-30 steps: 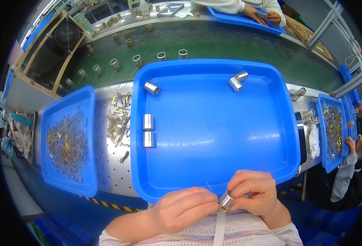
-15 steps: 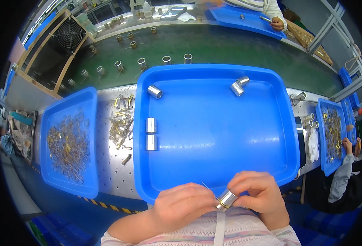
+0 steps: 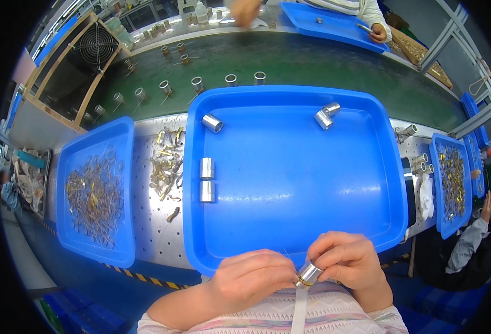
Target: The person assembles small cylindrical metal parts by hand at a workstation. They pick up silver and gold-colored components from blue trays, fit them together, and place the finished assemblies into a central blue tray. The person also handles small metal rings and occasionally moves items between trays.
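My right hand (image 3: 350, 261) grips a short silver metal cylinder (image 3: 310, 271) between thumb and fingers, just over the near edge of the large blue tray (image 3: 290, 217). The cylinder is tilted, with a yellowish band round its lower end. My left hand (image 3: 254, 276) is closed in a pinch at that banded end, and a thin wire (image 3: 286, 253) sticks up beyond its fingers. The fingertips hide where wire and band meet. Inside the tray, two cylinders (image 3: 207, 182) lie end to end at the left, one (image 3: 212, 123) at the far left and two (image 3: 324, 118) at the far right.
Left of me stands a blue tray (image 3: 127, 195) of thin wired pieces; loose brassy pieces (image 3: 166, 167) lie beside it. Several cylinders stand on the green belt (image 3: 290, 61). Another blue tray (image 3: 451, 183) is at the right. A co-worker's hand (image 3: 244, 12) is blurred across the belt.
My hands stay at the cylinder with barely any movement. Across the belt, the co-worker's blurred hand has moved left. Cylinders on the belt sit slightly farther right. The person at right has raised a hand.
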`<control>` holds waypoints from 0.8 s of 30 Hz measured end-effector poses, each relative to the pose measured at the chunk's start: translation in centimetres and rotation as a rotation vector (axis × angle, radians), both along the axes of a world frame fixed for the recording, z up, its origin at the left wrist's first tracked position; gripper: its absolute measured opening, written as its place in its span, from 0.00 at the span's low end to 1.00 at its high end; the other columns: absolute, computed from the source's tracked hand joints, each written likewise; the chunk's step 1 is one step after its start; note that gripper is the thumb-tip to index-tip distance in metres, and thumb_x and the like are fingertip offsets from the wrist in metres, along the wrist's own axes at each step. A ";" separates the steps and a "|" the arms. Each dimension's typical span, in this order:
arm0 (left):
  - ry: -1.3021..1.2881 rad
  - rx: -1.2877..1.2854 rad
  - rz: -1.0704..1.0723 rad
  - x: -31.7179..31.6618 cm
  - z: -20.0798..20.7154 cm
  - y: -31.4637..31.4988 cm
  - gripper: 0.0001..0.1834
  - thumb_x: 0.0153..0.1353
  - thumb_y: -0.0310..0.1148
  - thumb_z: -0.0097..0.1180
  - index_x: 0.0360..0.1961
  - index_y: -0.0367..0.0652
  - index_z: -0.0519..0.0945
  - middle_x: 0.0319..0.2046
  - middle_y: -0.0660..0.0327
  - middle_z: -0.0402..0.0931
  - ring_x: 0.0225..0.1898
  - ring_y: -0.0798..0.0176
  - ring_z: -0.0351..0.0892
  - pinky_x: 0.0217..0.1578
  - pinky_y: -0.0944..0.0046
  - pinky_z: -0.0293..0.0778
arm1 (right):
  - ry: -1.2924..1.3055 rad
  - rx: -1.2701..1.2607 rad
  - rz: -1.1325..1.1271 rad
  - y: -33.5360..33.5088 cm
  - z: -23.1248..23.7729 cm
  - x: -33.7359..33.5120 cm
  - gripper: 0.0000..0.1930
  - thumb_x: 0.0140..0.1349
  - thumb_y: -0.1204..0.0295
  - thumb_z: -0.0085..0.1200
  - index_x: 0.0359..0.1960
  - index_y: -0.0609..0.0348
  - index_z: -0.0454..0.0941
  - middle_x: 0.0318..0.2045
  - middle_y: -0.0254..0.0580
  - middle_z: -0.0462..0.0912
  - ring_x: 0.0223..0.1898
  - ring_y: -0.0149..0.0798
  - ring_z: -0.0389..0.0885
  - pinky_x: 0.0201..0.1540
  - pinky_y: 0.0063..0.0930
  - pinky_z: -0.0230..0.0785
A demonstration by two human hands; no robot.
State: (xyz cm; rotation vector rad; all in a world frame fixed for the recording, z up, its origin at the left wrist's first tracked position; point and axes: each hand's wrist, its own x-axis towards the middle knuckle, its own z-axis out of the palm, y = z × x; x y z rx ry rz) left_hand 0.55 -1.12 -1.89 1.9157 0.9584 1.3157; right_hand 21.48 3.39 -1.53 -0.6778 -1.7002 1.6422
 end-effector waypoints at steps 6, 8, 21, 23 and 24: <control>0.023 -0.004 -0.018 0.0 0.1 -0.1 0.10 0.40 0.21 0.67 0.26 0.35 0.80 0.25 0.57 0.79 0.27 0.59 0.81 0.28 0.66 0.78 | -0.005 0.024 0.017 0.0 -0.1 0.0 0.08 0.47 0.77 0.63 0.31 0.65 0.82 0.34 0.47 0.80 0.33 0.37 0.80 0.33 0.24 0.72; 0.022 -0.011 -0.015 0.0 0.0 -0.2 0.09 0.40 0.20 0.66 0.25 0.35 0.80 0.25 0.57 0.78 0.27 0.59 0.81 0.28 0.66 0.78 | -0.002 0.020 0.019 0.0 -0.1 -0.1 0.08 0.47 0.77 0.64 0.31 0.65 0.82 0.34 0.47 0.80 0.33 0.37 0.80 0.33 0.24 0.72; -0.022 -0.072 0.027 -0.1 0.0 0.0 0.09 0.39 0.21 0.67 0.25 0.35 0.81 0.25 0.57 0.79 0.27 0.59 0.81 0.28 0.65 0.78 | -0.021 -0.030 -0.028 0.0 0.1 -0.1 0.07 0.48 0.79 0.63 0.30 0.65 0.81 0.33 0.46 0.80 0.34 0.37 0.79 0.37 0.26 0.71; 0.002 -0.032 0.046 0.0 0.2 0.0 0.10 0.39 0.21 0.67 0.26 0.36 0.81 0.25 0.57 0.79 0.27 0.59 0.81 0.28 0.65 0.78 | -0.021 -0.036 -0.045 0.0 0.0 0.0 0.07 0.47 0.79 0.63 0.30 0.64 0.81 0.33 0.45 0.79 0.34 0.37 0.78 0.37 0.26 0.70; 0.021 0.008 0.065 0.1 0.4 -0.2 0.10 0.39 0.21 0.67 0.26 0.36 0.81 0.26 0.57 0.79 0.27 0.60 0.81 0.28 0.65 0.78 | -0.028 -0.013 -0.056 0.0 -0.1 0.0 0.07 0.47 0.79 0.64 0.30 0.64 0.81 0.33 0.45 0.79 0.34 0.37 0.78 0.37 0.26 0.70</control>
